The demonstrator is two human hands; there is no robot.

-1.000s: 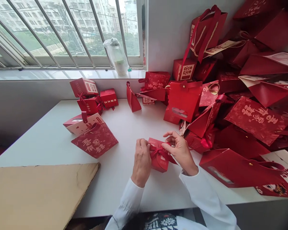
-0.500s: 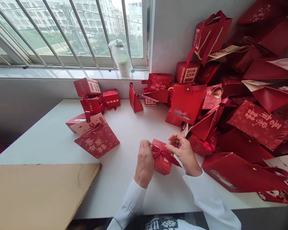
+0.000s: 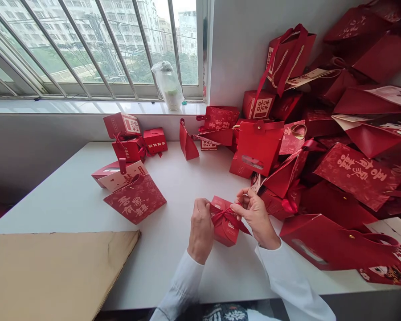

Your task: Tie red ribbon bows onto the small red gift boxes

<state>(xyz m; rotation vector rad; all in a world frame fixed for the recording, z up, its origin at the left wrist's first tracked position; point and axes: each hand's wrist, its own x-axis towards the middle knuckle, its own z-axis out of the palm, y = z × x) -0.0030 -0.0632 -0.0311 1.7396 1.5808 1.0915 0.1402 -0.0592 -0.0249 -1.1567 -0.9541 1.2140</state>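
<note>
A small red gift box (image 3: 227, 234) rests on the white table (image 3: 173, 267) in front of me, with a red ribbon (image 3: 224, 215) tied in a bow across its top. At the box's left side, my left hand (image 3: 201, 229) is closed, its fingertips pinching the left part of the ribbon. My right hand (image 3: 253, 214) pinches the ribbon's right part between thumb and forefinger, its other fingers curled. One ribbon tail hangs past the box's right edge, below my right hand.
Red gift bags and boxes pile up on the right (image 3: 357, 174). To the left stand folded gift bags (image 3: 137, 198) and several small red boxes (image 3: 127, 149). A cardboard sheet (image 3: 53, 272) covers the front left. A bagged cup (image 3: 169, 87) stands on the windowsill.
Both hands keep their pinch on the ribbon and have barely moved. The whole view has shifted slightly.
</note>
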